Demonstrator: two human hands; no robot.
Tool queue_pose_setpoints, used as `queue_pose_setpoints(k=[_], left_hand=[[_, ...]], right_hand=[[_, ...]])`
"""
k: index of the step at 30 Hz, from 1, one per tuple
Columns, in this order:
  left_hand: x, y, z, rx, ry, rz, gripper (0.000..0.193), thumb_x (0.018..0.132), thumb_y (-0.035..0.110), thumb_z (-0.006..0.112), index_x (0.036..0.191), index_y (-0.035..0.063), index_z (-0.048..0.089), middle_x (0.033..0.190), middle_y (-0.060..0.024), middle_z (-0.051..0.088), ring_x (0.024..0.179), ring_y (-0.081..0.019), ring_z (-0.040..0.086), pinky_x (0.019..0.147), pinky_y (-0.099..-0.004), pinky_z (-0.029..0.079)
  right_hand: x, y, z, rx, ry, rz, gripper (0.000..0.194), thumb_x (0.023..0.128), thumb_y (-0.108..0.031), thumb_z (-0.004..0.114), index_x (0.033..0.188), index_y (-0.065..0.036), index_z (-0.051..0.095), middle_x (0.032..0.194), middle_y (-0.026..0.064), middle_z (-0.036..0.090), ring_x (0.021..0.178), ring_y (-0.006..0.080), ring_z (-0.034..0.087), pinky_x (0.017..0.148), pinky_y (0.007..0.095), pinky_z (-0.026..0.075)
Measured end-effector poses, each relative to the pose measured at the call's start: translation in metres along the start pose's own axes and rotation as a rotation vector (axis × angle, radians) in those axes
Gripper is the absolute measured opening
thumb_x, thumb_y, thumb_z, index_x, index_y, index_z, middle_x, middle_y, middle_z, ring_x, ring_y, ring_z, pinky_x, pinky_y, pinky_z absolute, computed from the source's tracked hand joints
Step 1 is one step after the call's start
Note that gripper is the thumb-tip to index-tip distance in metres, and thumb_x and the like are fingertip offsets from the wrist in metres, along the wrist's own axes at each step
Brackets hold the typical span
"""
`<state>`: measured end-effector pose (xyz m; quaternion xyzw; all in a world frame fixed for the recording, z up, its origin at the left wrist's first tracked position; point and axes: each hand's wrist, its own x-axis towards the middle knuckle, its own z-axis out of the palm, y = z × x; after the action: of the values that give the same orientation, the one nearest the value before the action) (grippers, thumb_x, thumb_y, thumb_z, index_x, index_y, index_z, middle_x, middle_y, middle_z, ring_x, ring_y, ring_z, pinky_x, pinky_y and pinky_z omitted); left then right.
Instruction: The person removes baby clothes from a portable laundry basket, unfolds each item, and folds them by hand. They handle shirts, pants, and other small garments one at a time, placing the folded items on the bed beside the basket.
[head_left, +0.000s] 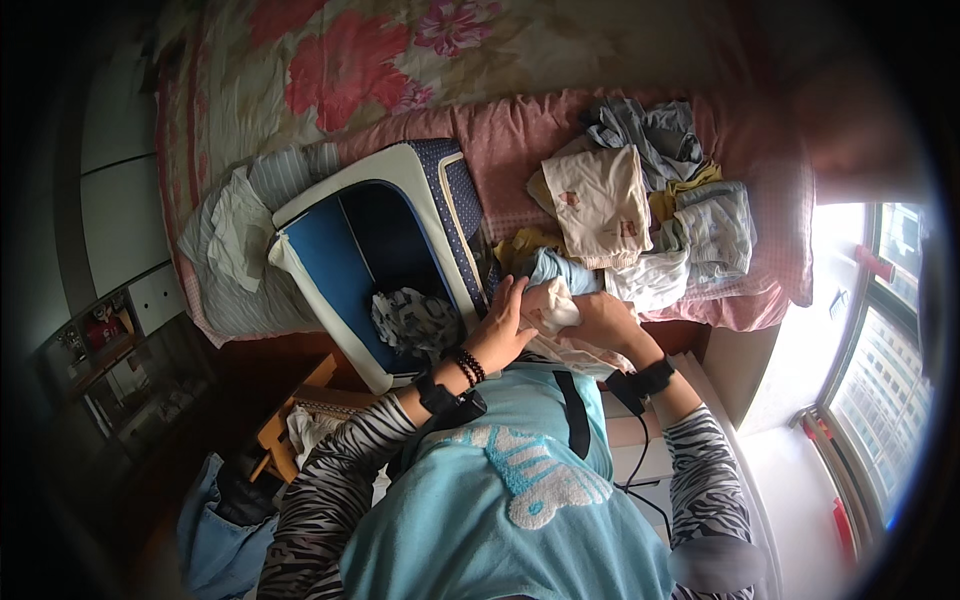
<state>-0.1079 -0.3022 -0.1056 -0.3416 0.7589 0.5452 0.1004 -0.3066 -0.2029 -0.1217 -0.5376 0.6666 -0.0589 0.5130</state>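
Note:
My right hand (600, 321) is closed on a cream cloth garment (559, 304) near the bed's edge, just in front of my body. My left hand (506, 326) is beside the same garment, fingers apart and palm turned towards it; whether it touches the cloth is unclear. Beyond my hands lie a light blue garment (562, 271), a folded cream garment with small prints (600, 199), a white one (651, 279) and a folded patterned one (716, 232). Left of my hands, a fabric storage box (311, 319) with a blue inside holds a crumpled black-and-white cloth (412, 319).
Grey garments (649, 139) lie at the back of the clothes pile. A white cloth (240, 229) rests on a striped grey one (281, 180) left of the box. A wooden chair (281, 439) stands below left, denim clothing (225, 540) nearby. A window (870, 375) is at the right.

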Motion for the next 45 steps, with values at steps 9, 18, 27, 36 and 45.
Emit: queue_pose_setpoints(k=[9,18,27,36,45], left_hand=[[-0.035,0.019,-0.026,-0.117,0.005,0.094,0.046,0.085,0.009,0.061,0.127,0.0028,0.043,0.119,-0.0176,0.056,0.106,-0.0339,0.057,0.090,-0.0382,0.047],[-0.055,-0.005,-0.043,-0.353,0.085,0.051,0.024,0.089,0.005,0.058,0.112,0.0012,0.055,0.101,-0.0112,0.065,0.091,-0.0187,0.065,0.079,-0.0291,0.052],[-0.115,-0.081,-0.131,-0.144,0.799,-0.039,0.014,0.088,0.001,0.057,0.102,0.0025,0.060,0.097,-0.0074,0.064,0.079,-0.0169,0.063,0.067,-0.0262,0.051],[-0.128,-0.135,-0.101,-1.635,0.291,0.011,0.071,0.091,0.042,0.058,0.143,0.0066,0.026,0.144,-0.0148,0.035,0.135,-0.0245,0.033,0.108,-0.0381,0.030],[-0.151,-0.150,-0.090,-1.814,0.057,-0.549,0.046,0.098,0.034,0.042,0.134,0.0055,0.038,0.137,-0.0133,0.046,0.125,-0.0250,0.047,0.102,-0.0391,0.038]], right_hand=[[0.103,0.028,0.047,0.025,0.021,0.099,0.079,0.074,-0.015,0.066,0.137,0.000,0.021,0.101,0.0308,0.060,0.095,0.0421,0.061,0.084,0.0479,0.048],[0.079,0.018,0.064,-0.109,0.297,0.063,0.076,0.058,-0.041,0.083,0.109,0.001,0.046,0.085,0.0229,0.062,0.081,0.0419,0.062,0.074,0.0476,0.049],[-0.052,-0.085,-0.022,0.538,0.613,0.076,0.084,0.055,-0.019,0.088,0.121,-0.002,0.039,0.101,0.0157,0.066,0.088,0.0280,0.065,0.078,0.0385,0.052],[0.084,-0.230,-0.020,0.467,-0.032,-0.426,0.088,0.054,-0.023,0.086,0.125,0.009,0.045,0.102,0.0191,0.064,0.097,0.0282,0.063,0.088,0.0352,0.049],[0.314,-0.263,0.011,-0.252,-0.226,-0.339,0.089,0.046,-0.028,0.083,0.126,-0.003,0.051,0.119,0.0226,0.058,0.111,0.0377,0.054,0.095,0.0401,0.044]])
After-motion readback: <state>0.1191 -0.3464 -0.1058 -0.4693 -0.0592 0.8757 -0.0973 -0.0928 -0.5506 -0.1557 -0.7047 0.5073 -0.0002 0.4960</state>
